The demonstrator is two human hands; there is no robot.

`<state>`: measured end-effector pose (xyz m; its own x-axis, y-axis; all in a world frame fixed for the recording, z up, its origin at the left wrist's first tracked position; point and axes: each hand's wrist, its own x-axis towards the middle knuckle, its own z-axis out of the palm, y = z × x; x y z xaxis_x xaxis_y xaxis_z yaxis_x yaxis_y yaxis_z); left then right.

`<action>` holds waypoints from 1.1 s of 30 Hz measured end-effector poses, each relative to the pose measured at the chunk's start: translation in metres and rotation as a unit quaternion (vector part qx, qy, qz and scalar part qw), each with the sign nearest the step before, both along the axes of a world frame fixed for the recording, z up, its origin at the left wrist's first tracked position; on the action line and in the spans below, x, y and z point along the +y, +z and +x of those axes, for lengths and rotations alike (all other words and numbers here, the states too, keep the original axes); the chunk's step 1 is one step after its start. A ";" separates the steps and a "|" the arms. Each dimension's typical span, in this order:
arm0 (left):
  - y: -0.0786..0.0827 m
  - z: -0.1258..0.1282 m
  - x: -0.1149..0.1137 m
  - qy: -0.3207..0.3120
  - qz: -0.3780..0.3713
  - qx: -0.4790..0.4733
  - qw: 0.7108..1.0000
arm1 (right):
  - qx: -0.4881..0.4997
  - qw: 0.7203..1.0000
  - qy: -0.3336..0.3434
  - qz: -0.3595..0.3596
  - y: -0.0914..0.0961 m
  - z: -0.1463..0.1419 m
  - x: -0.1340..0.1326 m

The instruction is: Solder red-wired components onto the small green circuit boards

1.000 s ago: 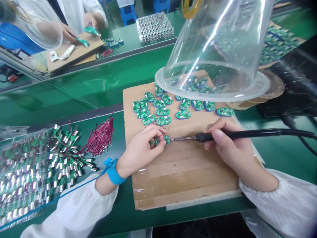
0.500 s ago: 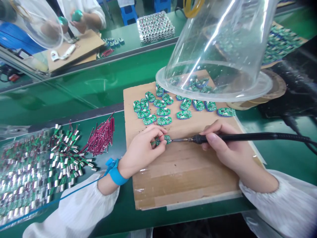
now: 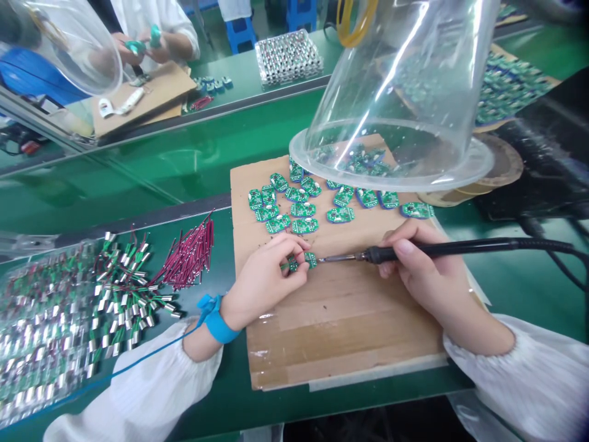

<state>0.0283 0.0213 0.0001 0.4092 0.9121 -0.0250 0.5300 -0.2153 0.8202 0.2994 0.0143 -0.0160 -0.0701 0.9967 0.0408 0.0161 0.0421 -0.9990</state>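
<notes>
My left hand (image 3: pixel 264 279) pinches a small green circuit board (image 3: pixel 309 259) down on the cardboard sheet (image 3: pixel 340 319). A blue wrist strap (image 3: pixel 215 320) circles that wrist. My right hand (image 3: pixel 426 279) grips a black soldering iron (image 3: pixel 442 248) like a pen. The iron's metal tip touches the right edge of the held board. Several more green boards (image 3: pixel 294 205) lie in rows at the far end of the cardboard.
A clear plastic hood (image 3: pixel 396 98) hangs over the cardboard's far right. Red wire pieces (image 3: pixel 188 252) and silver-capped components (image 3: pixel 115 288) lie at the left. The iron's cable trails off right. Another person's hands (image 3: pixel 142 46) work across the green belt (image 3: pixel 184 159).
My hands hold almost the same pose, with the iron tip staying on the board. The person across the belt has lifted small teal parts in both hands.
</notes>
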 end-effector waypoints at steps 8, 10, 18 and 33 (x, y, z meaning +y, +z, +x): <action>0.000 -0.004 -0.002 0.006 -0.052 -0.035 0.998 | -0.017 1.000 0.006 0.003 -0.004 0.003 -0.001; 0.000 -0.004 -0.003 0.015 -0.083 -0.057 0.995 | -0.019 1.000 0.008 0.005 -0.003 0.003 -0.001; 0.000 -0.001 0.001 0.009 -0.025 -0.016 1.000 | -0.054 0.998 0.012 0.022 0.001 0.000 0.001; -0.002 -0.001 0.000 0.007 -0.001 -0.005 1.000 | -0.110 0.992 0.028 0.053 0.011 -0.007 0.002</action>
<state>0.0277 0.0216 -0.0017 0.3974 0.9174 -0.0225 0.5240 -0.2067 0.8262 0.2923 0.0161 -0.0046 -0.1446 0.9818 0.1231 0.2271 0.1540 -0.9616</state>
